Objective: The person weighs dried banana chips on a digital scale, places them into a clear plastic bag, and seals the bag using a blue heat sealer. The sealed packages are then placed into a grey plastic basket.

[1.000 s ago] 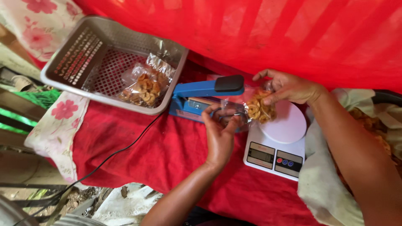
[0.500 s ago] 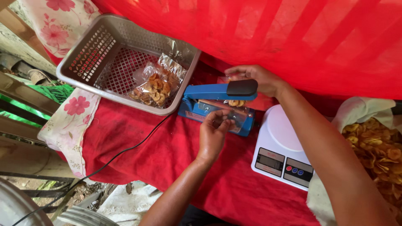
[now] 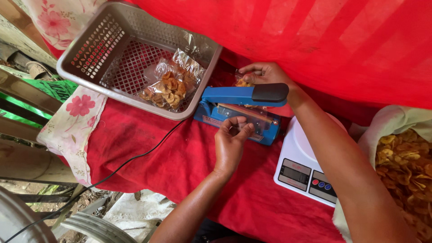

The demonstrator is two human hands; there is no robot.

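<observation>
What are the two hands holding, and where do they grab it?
Both hold one clear bag of chips laid across the blue sealer. The left hand pinches its open near edge; the right hand holds the filled far end.

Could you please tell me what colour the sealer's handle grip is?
Black, on a blue sealer; the head view shows it.

**Bag off scale, now in sealer**

I see the clear chip bag (image 3: pixel 245 114) has left the white scale (image 3: pixel 306 157) and now lies across the blue heat sealer (image 3: pixel 240 112). Right hand (image 3: pixel 265 74) moved from above the scale to behind the sealer arm. Left hand (image 3: pixel 230 139) shifted to pinch the bag's front edge.
</observation>
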